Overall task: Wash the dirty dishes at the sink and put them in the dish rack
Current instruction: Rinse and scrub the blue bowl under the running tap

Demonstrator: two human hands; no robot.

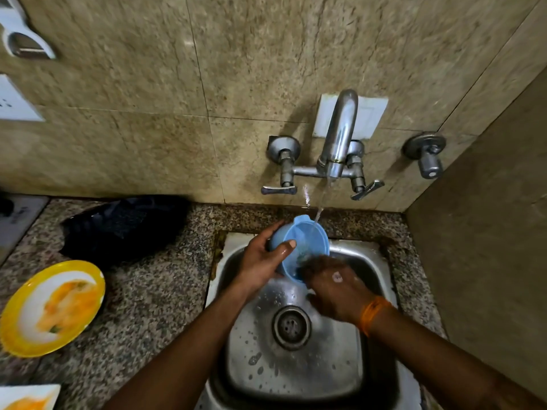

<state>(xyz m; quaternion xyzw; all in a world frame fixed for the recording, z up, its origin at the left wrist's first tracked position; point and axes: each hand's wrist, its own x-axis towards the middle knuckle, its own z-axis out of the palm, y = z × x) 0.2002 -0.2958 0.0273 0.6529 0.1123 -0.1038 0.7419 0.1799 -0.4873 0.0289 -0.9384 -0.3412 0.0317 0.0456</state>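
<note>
The blue bowl (299,247) sits at the centre of the frame, held above the rear edge of the steel sink (381,377) and tilted so its opening faces right and toward the viewer. The left hand (262,263) grips the bowl: the fingers wrap round its outer wall on the left, and the thumb lies across the rim. The right hand (336,287), blurred, rests at the lower right part of the rim with its fingertips reaching into the bowl; whether those fingers are curled or straight cannot be told. An orange band (373,313) circles the right wrist.

Above the bowl, the wall-mounted tap (337,137) runs; the water stream (321,202) lands on the upper right rim of the bowl. The drain (291,327) lies in the sink floor below the hands, with droplets around it.

On the speckled table (142,315) at the left of the frame stands a yellow-rimmed plate (51,307) carrying orange food residue. A second soiled plate (25,398) shows partly in the lower left corner. A dark cloth-like item (124,226) lies against the wall, left of the sink.
</note>
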